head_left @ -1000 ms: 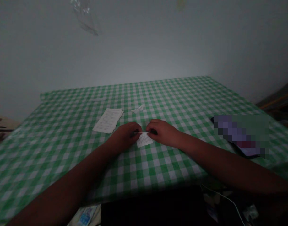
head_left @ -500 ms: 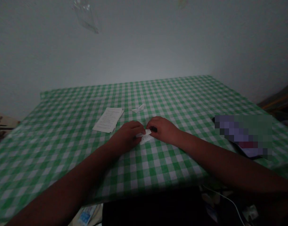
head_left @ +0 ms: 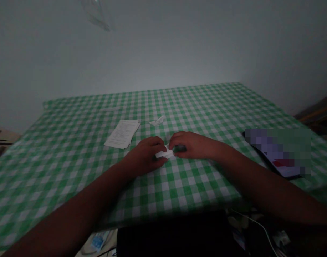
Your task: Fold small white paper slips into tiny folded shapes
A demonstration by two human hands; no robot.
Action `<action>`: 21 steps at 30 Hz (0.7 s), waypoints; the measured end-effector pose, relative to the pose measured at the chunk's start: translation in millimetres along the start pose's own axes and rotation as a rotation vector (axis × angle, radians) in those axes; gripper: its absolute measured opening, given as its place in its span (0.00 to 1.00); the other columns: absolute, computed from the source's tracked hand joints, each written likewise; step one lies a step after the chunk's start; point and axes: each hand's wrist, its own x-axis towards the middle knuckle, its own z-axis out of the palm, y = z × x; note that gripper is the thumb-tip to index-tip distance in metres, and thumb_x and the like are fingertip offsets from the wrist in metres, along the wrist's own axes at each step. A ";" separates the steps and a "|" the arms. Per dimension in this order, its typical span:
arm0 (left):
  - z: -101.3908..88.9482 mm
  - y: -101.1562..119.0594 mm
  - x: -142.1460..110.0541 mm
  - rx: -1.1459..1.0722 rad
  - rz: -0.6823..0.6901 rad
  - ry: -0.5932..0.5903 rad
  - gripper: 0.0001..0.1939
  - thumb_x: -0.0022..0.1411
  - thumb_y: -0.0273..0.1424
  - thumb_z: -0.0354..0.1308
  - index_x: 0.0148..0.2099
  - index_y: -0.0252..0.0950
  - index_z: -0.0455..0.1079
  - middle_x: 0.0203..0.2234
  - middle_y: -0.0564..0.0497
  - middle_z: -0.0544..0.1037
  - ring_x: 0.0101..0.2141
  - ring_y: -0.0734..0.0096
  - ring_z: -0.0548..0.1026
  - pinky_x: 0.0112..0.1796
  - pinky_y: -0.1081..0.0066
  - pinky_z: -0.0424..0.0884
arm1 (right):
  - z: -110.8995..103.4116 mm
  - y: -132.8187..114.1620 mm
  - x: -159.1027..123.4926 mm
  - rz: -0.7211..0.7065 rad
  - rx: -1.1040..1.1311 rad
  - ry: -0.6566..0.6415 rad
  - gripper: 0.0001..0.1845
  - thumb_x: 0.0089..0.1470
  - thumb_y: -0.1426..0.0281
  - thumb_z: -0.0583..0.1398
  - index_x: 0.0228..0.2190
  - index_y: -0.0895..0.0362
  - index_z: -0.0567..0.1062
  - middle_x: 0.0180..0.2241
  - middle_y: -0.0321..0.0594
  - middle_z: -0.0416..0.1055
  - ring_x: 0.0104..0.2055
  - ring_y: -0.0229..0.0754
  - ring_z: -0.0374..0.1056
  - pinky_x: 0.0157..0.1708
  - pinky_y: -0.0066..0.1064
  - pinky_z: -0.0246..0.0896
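A small folded piece of white paper lies on the checked cloth between my two hands. My left hand has its fingertips on the left side of the paper, thumb at the near edge. Curled over the right end is my right hand, its thumb and fingers closing on the paper. The fingers cover part of the folds. Just beyond the hands stands a small folded paper shape, like a little boat. A stack of printed sheets rests beyond my left hand, to its left.
A green and white checked tablecloth covers the table, which reaches back to a pale wall. On the right lies a flat device with a blurred screen. Below the front edge are a white cable and a blue packet.
The raised, printed flap of the paper now lies flatter under my fingers. My right hand has turned slightly and my left thumb has come forward along the near edge.
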 end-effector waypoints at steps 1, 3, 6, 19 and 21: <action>0.2 -0.2 -0.2 -0.010 0.001 0.001 0.11 0.62 0.33 0.59 0.47 0.39 0.72 0.45 0.46 0.73 0.46 0.61 0.72 0.48 0.58 0.70 | 0.1 0.0 0.0 0.001 0.000 -0.002 0.13 0.52 0.76 0.61 0.41 0.55 0.75 0.41 0.40 0.72 0.45 0.41 0.68 0.48 0.35 0.62; 0.8 -0.1 -0.6 -0.018 0.006 0.003 0.12 0.61 0.32 0.60 0.48 0.40 0.71 0.46 0.46 0.73 0.46 0.62 0.72 0.49 0.58 0.70 | 0.2 -0.1 0.0 0.005 -0.003 -0.002 0.12 0.53 0.76 0.61 0.41 0.55 0.75 0.41 0.40 0.72 0.44 0.41 0.68 0.47 0.35 0.62; 1.6 0.8 -1.0 -0.025 0.012 0.004 0.12 0.61 0.31 0.60 0.48 0.40 0.72 0.46 0.47 0.73 0.47 0.62 0.72 0.49 0.59 0.70 | -0.4 -0.1 -0.6 0.015 -0.006 -0.007 0.12 0.53 0.76 0.61 0.40 0.54 0.75 0.41 0.40 0.72 0.44 0.41 0.68 0.47 0.34 0.62; 3.1 -1.7 -1.0 -0.049 0.047 -0.004 0.07 0.63 0.30 0.58 0.44 0.38 0.73 0.44 0.47 0.73 0.47 0.63 0.71 0.49 0.61 0.70 | -6.1 -2.4 -2.7 0.039 0.012 -0.042 0.13 0.52 0.79 0.61 0.41 0.55 0.75 0.42 0.40 0.73 0.44 0.41 0.69 0.47 0.34 0.63; 3.1 -1.6 -1.0 -0.055 0.048 0.002 0.07 0.63 0.30 0.58 0.43 0.38 0.73 0.44 0.47 0.73 0.47 0.64 0.71 0.49 0.61 0.70 | -5.8 -2.3 -2.4 0.026 0.015 -0.040 0.12 0.53 0.78 0.61 0.40 0.56 0.76 0.42 0.41 0.73 0.44 0.41 0.69 0.48 0.34 0.63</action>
